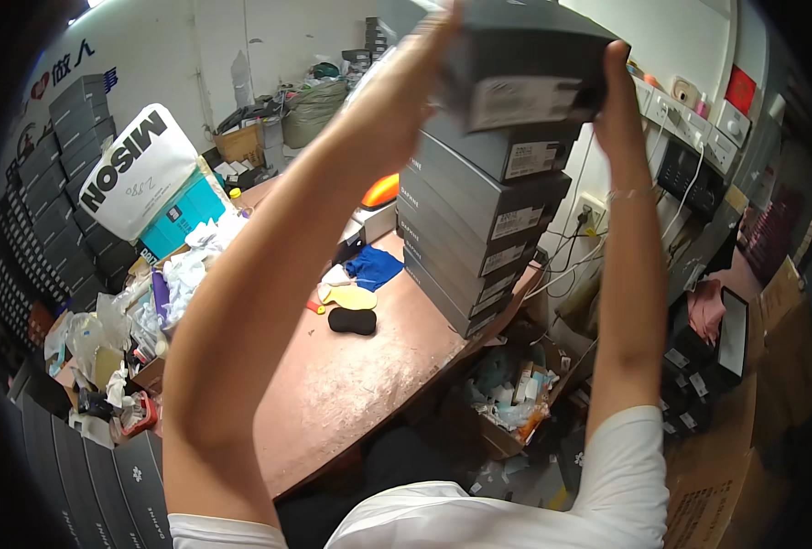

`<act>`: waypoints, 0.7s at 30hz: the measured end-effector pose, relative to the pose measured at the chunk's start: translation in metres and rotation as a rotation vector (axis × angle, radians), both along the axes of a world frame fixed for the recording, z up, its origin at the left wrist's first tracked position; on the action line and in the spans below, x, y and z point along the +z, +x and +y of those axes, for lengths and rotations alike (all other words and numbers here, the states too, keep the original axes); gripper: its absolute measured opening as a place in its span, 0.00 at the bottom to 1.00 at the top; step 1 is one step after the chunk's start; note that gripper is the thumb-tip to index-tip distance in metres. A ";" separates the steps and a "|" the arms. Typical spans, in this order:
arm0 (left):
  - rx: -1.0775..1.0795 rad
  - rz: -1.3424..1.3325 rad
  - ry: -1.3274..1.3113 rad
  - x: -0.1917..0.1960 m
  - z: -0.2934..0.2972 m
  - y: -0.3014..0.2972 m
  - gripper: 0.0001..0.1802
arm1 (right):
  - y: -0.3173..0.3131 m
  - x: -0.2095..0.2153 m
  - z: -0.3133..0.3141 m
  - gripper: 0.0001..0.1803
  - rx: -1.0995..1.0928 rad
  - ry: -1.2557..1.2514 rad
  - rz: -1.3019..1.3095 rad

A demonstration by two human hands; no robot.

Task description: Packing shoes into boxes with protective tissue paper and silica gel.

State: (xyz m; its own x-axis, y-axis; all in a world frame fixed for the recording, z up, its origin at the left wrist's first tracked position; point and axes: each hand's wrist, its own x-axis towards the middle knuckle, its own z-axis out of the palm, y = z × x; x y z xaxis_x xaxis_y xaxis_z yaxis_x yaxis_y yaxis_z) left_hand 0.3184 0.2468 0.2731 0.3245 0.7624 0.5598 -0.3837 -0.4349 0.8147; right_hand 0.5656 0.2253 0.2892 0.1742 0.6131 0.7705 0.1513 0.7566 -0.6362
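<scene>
A blue cloth [375, 267], a yellow pad [351, 297] and a black pad [352, 320] lay on the table [360, 384], an orange thing [381, 192] behind them. At left, a white bag [131, 197] rose above a teal box [183, 218]. A carton [498, 441] below held scraps [514, 392]; a pink cloth [706, 311] lay at right.

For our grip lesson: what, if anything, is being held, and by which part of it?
A dark-grey rectangular cardboard box, by opposite sides: left hand on the left, right hand on the right.
</scene>
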 end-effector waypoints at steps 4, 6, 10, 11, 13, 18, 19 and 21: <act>-0.051 0.277 -0.005 -0.024 0.002 0.058 0.41 | 0.071 -0.015 0.057 0.46 -0.018 -0.162 0.009; -0.215 0.412 0.120 -0.047 -0.031 0.047 0.39 | 0.116 -0.035 0.074 0.44 -0.165 -0.181 -0.061; -0.389 0.593 0.631 -0.149 -0.121 -0.033 0.39 | 0.118 -0.063 0.057 0.26 -0.612 -0.109 -0.053; -0.398 0.766 0.703 -0.167 -0.141 -0.074 0.39 | 0.118 -0.083 0.055 0.24 -0.585 0.071 0.064; -0.304 0.824 0.432 -0.200 -0.165 -0.161 0.38 | 0.023 -0.127 0.002 0.21 -0.438 0.227 0.129; 1.521 1.535 -0.445 -0.304 -0.296 -0.417 0.30 | -0.157 -0.300 -0.069 0.13 0.217 -0.594 -0.180; 1.510 1.517 -0.653 -0.323 -0.322 -0.454 0.29 | -0.195 -0.343 -0.071 0.13 0.307 -0.758 -0.170; 1.589 1.524 -0.833 -0.345 -0.348 -0.490 0.30 | -0.281 -0.420 -0.088 0.18 0.665 -0.983 -0.350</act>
State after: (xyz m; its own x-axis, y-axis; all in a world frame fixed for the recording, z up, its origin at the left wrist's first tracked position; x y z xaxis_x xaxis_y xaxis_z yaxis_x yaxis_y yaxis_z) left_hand -0.1719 -0.1007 -0.0720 -0.7933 0.5935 0.1361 0.6089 0.7735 0.1760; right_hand 0.2842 0.1370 -0.1308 -0.5151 0.8481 -0.1240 0.1961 -0.0242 -0.9803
